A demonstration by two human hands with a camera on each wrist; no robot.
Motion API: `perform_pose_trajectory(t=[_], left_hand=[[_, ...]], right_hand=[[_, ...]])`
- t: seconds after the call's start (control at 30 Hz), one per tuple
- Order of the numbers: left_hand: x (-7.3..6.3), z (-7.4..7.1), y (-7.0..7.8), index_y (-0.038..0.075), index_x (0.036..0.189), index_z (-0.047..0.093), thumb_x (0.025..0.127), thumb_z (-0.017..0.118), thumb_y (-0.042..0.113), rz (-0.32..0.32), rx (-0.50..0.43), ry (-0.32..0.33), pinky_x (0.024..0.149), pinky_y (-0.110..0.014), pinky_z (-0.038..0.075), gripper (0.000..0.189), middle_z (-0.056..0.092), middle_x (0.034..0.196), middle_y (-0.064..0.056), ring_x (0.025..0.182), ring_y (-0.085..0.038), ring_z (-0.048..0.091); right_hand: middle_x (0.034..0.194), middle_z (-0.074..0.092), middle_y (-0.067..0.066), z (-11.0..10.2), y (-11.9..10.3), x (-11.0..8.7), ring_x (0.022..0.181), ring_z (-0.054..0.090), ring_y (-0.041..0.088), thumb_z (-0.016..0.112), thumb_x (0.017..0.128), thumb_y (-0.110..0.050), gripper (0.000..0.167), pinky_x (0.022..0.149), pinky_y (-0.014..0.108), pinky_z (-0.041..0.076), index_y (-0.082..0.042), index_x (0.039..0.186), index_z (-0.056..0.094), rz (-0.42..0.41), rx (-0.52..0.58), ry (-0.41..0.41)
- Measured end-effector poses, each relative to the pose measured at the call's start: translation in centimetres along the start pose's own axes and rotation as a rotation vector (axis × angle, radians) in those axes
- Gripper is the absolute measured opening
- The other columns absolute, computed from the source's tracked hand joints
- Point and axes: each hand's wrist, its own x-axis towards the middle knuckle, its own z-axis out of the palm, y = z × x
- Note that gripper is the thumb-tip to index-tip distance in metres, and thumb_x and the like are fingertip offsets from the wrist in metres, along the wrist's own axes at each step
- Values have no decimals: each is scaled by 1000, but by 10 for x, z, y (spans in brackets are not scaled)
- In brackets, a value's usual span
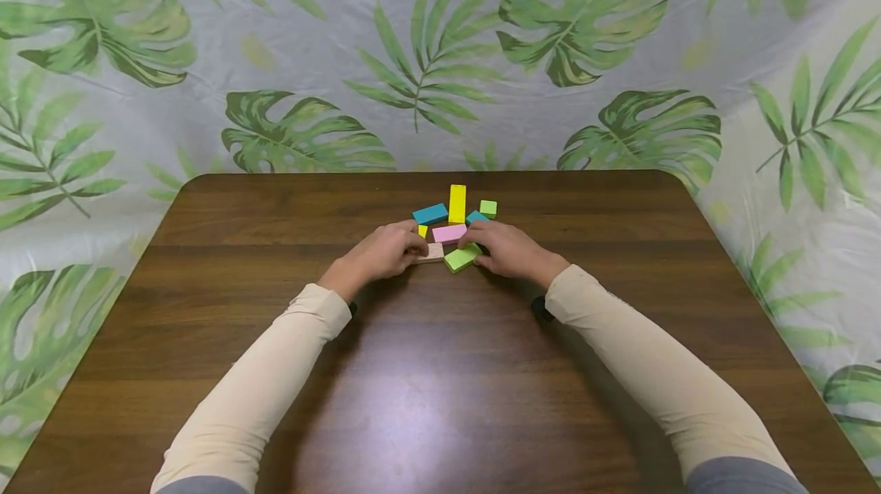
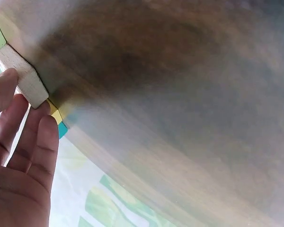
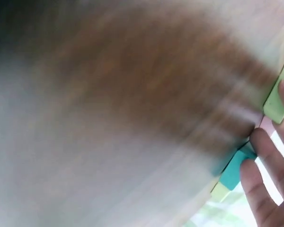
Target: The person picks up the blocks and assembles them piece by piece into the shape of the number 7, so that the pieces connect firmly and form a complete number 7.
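Pale block [image 1: 433, 251], clamped in left grip [image 1: 385, 251]; lime block [image 1: 460, 258], pinched in right grip [image 1: 511, 249]; positioning apparently in hand, next move wanting steady alignment.

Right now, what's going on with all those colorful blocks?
A person is handling blocks on a brown wooden table. The left hand pinches a plain wooden block, and the right hand holds the near light green block by its right end. Just beyond those two is a pink block. Farther back are a long yellow block, a blue block to its left and a small light green block to its right.
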Motion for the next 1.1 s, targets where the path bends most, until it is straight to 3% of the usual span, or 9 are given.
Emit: perform_pose_trajectory(t=[0.13, 0.47, 0.6, 0.83, 1.1], left_hand=[[1, -1, -1, 14, 103, 77, 93, 67, 10, -1, 4, -4, 80, -33, 52, 15, 60, 94, -3, 85, -17, 57], [-3, -3, 0, 11, 106, 77, 93, 69, 13, -29, -19, -32, 80, -32, 51, 16, 61, 97, -4, 86, -18, 57], [-7, -3, -1, 11, 108, 77, 90, 72, 15, -5, -57, -57, 82, -35, 52, 19, 64, 107, -6, 92, -19, 61], [-11, -3, 0, 9, 110, 76, 90, 69, 7, 58, -85, -90, 99, -43, 51, 22, 64, 135, -7, 114, -25, 66], [-13, -2, 7, 8, 109, 77, 91, 69, 9, 92, -88, -106, 103, -44, 50, 20, 66, 134, -6, 122, -27, 64]], right_hand=[[116, 65, 6, -5, 0, 3, 103, 59, 23, 72, 89, -10, 30, 98, 41, 50, -13, 118, 69, 3, 15, -17], [119, 65, 9, -7, 10, 12, 109, 60, 26, 72, 88, -8, 30, 100, 44, 49, -10, 119, 69, 26, 49, -8], [120, 65, 10, -6, 14, 13, 110, 60, 26, 72, 89, -8, 29, 99, 44, 49, -9, 118, 69, 36, 58, -6], [119, 65, 10, -5, 17, 12, 108, 60, 26, 72, 89, -7, 27, 98, 44, 50, -10, 116, 71, 32, 66, -3], [121, 65, 9, -6, 22, 11, 117, 59, 29, 71, 89, -7, 26, 104, 45, 47, -12, 114, 71, 47, 59, -17]])
